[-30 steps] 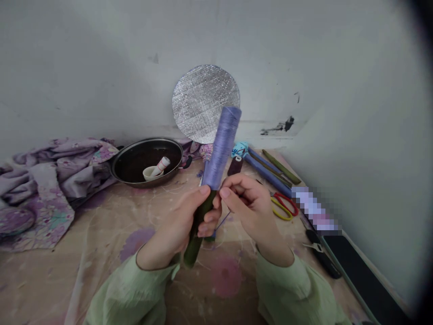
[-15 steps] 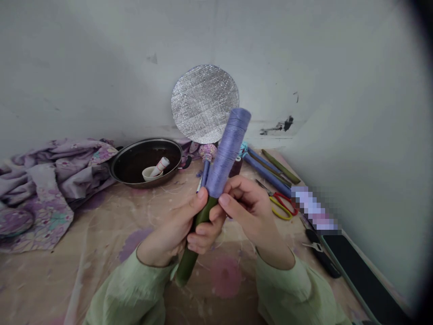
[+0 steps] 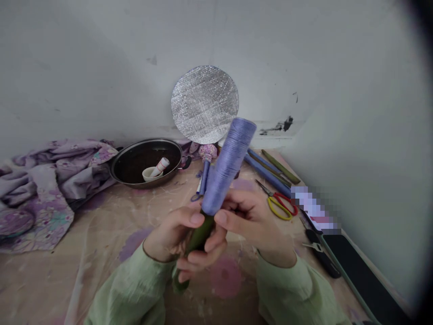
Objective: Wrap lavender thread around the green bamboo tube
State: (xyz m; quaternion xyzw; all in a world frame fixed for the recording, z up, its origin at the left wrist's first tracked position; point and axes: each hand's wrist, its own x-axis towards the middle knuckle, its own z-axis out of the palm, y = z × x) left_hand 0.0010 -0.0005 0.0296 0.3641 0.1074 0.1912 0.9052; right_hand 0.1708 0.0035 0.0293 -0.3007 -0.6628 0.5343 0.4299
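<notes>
A dark green rod (image 3: 200, 232) with purple thread (image 3: 227, 169) wound thickly round its upper part slants up to the right above the table. My left hand (image 3: 182, 234) is wrapped round the green part, its thumb just under the wound thread. Close by on the right, my right hand (image 3: 252, 221) is closed, with its thumb and fingertips at the lower edge of the thread. Whether it pinches a loose strand is too small to tell.
A black pan (image 3: 135, 183) holds a small white cup and a roll. Purple cloth (image 3: 43, 189) lies left; a silver disc (image 3: 204, 104) leans at the wall. On the right are scissors (image 3: 279, 205), rods (image 3: 270, 174), a black-handled tool (image 3: 324, 259) and a phone (image 3: 313, 210).
The rod, its thread and my left hand have moved slightly down. My right hand has lowered a little too, still beside the thread's lower edge.
</notes>
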